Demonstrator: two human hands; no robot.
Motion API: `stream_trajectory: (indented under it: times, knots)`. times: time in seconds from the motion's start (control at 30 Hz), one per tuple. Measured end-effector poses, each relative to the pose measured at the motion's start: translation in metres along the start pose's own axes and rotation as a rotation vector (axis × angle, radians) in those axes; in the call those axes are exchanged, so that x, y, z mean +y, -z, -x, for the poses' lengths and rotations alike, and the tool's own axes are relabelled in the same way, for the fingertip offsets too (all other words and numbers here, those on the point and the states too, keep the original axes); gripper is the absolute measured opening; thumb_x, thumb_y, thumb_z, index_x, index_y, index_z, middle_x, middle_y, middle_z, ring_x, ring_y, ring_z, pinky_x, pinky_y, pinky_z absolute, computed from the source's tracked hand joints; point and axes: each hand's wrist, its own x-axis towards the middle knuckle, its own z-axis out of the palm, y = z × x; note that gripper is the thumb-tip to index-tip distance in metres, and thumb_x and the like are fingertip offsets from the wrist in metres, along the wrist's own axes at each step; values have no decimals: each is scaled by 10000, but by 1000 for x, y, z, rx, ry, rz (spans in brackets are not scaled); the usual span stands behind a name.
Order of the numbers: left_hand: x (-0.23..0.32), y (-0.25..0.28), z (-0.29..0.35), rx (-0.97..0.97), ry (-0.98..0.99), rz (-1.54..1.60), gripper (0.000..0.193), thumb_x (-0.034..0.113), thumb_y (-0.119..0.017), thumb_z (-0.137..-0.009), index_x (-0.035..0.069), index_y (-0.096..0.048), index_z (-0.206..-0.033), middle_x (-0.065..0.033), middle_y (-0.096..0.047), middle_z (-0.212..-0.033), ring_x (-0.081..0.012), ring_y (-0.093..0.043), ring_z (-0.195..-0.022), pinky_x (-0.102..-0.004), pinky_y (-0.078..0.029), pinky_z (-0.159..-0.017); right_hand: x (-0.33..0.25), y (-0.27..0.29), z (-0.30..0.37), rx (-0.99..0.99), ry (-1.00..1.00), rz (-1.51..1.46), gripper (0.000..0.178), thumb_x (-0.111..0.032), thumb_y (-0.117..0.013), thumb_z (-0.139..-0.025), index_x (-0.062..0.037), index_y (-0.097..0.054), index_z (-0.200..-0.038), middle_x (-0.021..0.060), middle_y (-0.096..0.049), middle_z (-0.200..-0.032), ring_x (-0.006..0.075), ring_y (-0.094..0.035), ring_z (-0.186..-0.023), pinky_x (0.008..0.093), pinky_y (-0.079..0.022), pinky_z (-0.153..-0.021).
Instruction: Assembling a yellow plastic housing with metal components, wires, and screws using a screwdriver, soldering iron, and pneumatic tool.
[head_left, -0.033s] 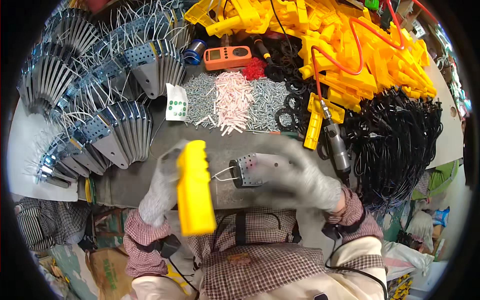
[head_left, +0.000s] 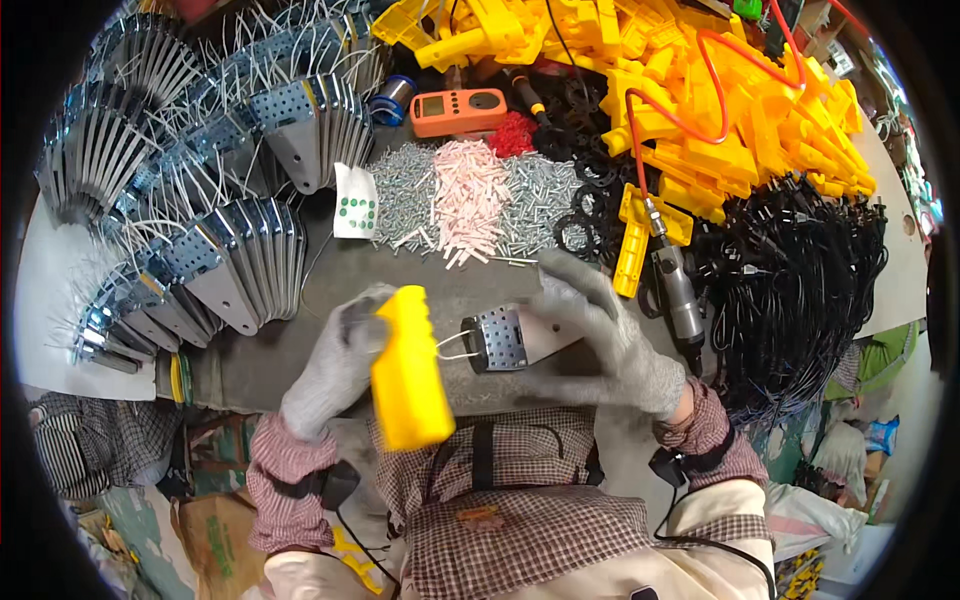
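Observation:
My left hand (head_left: 340,365), in a grey glove, grips a yellow plastic shell (head_left: 414,375) with a notched edge, held upright above the table's near edge. To its right, a metal bracket (head_left: 500,338) with a perforated, curved end and a flat tapering blade lies over the dark tabletop. Two white wires run from the bracket's left end toward the yellow shell. Around the blade's right part, my gloved right hand (head_left: 625,350) is spread, thumb and fingers apart. Whether its palm touches the blade is hidden.
Many similar brackets (head_left: 215,275) stand fanned at left. Piles of screws (head_left: 400,195) and pink sleeves (head_left: 468,195) lie ahead, by an orange meter (head_left: 458,112). On the right are yellow shells (head_left: 720,130), a power screwdriver (head_left: 677,295) on a red hose and black cords (head_left: 790,300).
The yellow shell has shifted slightly right with my left hand. My right hand, blurred before, now shows its fingers spread, and more of the bracket's perforated end is visible.

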Motion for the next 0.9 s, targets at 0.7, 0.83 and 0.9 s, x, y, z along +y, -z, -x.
stream_trajectory:
  times: [0.7,0.83,0.9]
  knots:
    - [-11,-32,4,-298,-345,-1489,1104,564,-845,-632,171,-369,-1548,-217,-269,-1598,-476,-373,-1369,-620,-349,-1106,114,1,-84,297,-340,514,177,-209,-653,-915,-54,-691,-992,212,-694,-977,400,-677,-927,503,-540,-810]
    - [0,-30,5,-331,-374,-1539,1091,521,-863,-586,215,-407,-1529,-205,-279,-1594,-484,-385,-1349,-604,-373,-1094,110,14,-74,398,-272,526,212,-206,-643,-944,-12,-690,-1016,202,-689,-944,392,-673,-896,458,-541,-802]
    - [4,-29,5,-378,-372,-1543,1043,499,-865,-586,239,-446,-1505,-181,-295,-1591,-470,-391,-1341,-600,-390,-1080,90,15,-65,375,-306,343,182,-156,-642,-938,5,-682,-1013,205,-689,-936,382,-679,-894,442,-541,-797]
